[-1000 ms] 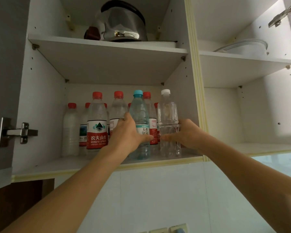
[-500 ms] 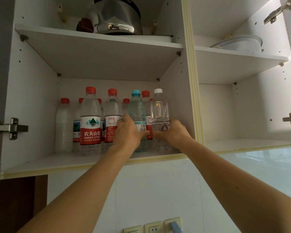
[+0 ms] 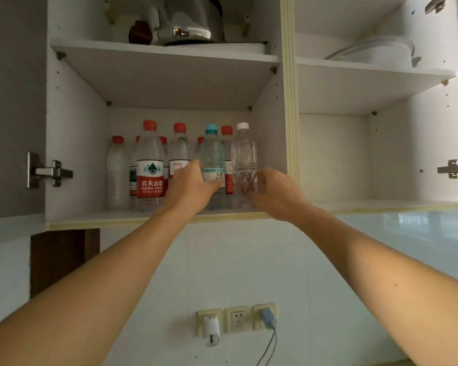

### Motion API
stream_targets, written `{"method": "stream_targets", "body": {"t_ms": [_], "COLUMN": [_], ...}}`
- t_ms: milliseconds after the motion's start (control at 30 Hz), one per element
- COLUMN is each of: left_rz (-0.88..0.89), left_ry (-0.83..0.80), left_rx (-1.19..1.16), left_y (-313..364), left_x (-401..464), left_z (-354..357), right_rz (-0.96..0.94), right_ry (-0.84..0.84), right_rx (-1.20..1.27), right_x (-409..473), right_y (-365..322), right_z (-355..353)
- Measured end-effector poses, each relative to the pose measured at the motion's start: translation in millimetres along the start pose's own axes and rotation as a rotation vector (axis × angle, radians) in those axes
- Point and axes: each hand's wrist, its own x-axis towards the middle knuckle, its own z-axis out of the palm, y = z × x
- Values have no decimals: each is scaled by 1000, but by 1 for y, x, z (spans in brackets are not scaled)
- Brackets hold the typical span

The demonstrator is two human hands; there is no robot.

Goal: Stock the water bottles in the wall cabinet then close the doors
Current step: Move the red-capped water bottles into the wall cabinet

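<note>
The wall cabinet (image 3: 288, 128) stands open, and its lower left shelf (image 3: 95, 216) holds several water bottles. A red-capped bottle with a red label (image 3: 150, 165) stands in front at the left. My left hand (image 3: 188, 188) grips the blue-capped bottle (image 3: 212, 154) low on its body. Beside it on the right, my right hand (image 3: 275, 194) curls round the clear white-capped bottle (image 3: 243, 151). Both bottles stand upright on the shelf near its front edge. More red-capped bottles are lined up behind.
A steel kettle (image 3: 188, 19) sits on the upper left shelf and a white bowl (image 3: 376, 50) on the upper right one. Door hinges (image 3: 48, 170) stick out at the left and at the far right hinge (image 3: 454, 169). Wall sockets (image 3: 237, 319) with plugs lie below.
Both hands have pushed the blue-capped and white-capped bottles deeper onto the shelf. The view has tilted down, showing the wall sockets.
</note>
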Motion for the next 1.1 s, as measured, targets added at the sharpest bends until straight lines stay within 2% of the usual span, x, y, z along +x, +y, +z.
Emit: {"method": "stream_targets", "body": {"t_ms": [167, 333, 433, 667, 867, 1100], "left_rz": [-50, -104, -145, -310, -509, -706], "left_ry": [100, 148, 74, -60, -244, -417], "left_rx": [5, -84, -110, -176, -249, -292], "left_y": [37, 59, 58, 28, -8, -37], "left_x": [-38, -99, -140, -236, -347, -506], "left_z": [-8, 0, 2, 26, 52, 38], "right_rz": [-121, -64, 49, 24, 180, 307], "right_ry": [5, -93, -169, -438, -575, -733], "right_rx": [51, 233, 401, 316, 403, 453], "right_x": [-46, -99, -139, -250, -351, -504], "right_y": [-4, 13, 27, 73, 99, 91], "right_z": [-38, -49, -36, 12, 41, 49]}}
